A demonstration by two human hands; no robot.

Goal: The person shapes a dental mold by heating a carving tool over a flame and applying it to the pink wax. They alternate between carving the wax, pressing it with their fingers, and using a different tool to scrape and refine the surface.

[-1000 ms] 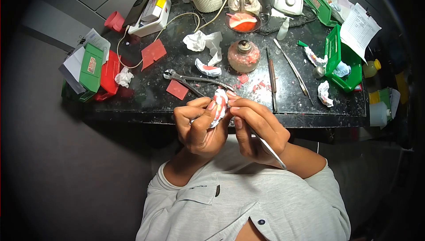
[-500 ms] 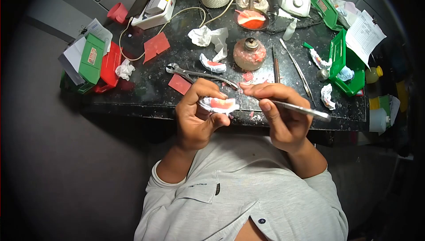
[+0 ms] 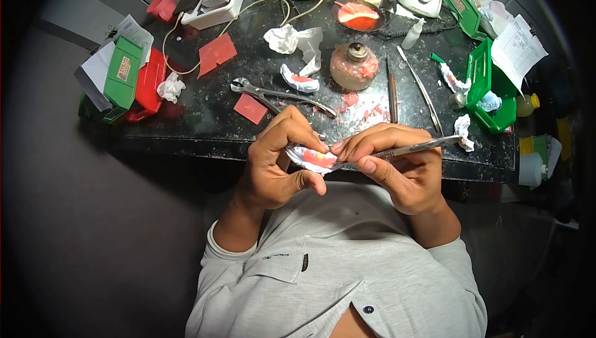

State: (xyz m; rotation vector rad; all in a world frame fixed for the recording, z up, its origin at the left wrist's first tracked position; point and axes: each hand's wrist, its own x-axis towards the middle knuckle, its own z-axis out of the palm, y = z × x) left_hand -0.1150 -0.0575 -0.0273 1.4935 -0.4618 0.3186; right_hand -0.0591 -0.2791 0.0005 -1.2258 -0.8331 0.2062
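Observation:
Near the table's front edge my left hand (image 3: 273, 161) grips a white dental cast (image 3: 312, 158) with pink wax on it, fingers above and thumb below. My right hand (image 3: 400, 164) is closed round a slim metal carving tool (image 3: 422, 146), whose handle points to the right. The tool's tip end is at the right end of the cast, and the fingertips of both hands are close together there. Behind the hands lie metal pliers (image 3: 285, 94), a second white cast with pink wax (image 3: 299, 80) and a pink wax sheet (image 3: 251, 109).
A glass burner (image 3: 354, 68) stands mid-table, with wax scraps in front. Right of it lie a dark-handled tool (image 3: 392, 93) and a metal spatula (image 3: 421, 90). Green bins (image 3: 490, 99) stand right; green and red bins (image 3: 148, 86) stand left.
The hands have come closer together, and the tool's tip has moved down to the cast. My right hand has shifted slightly down. The view has shifted slightly.

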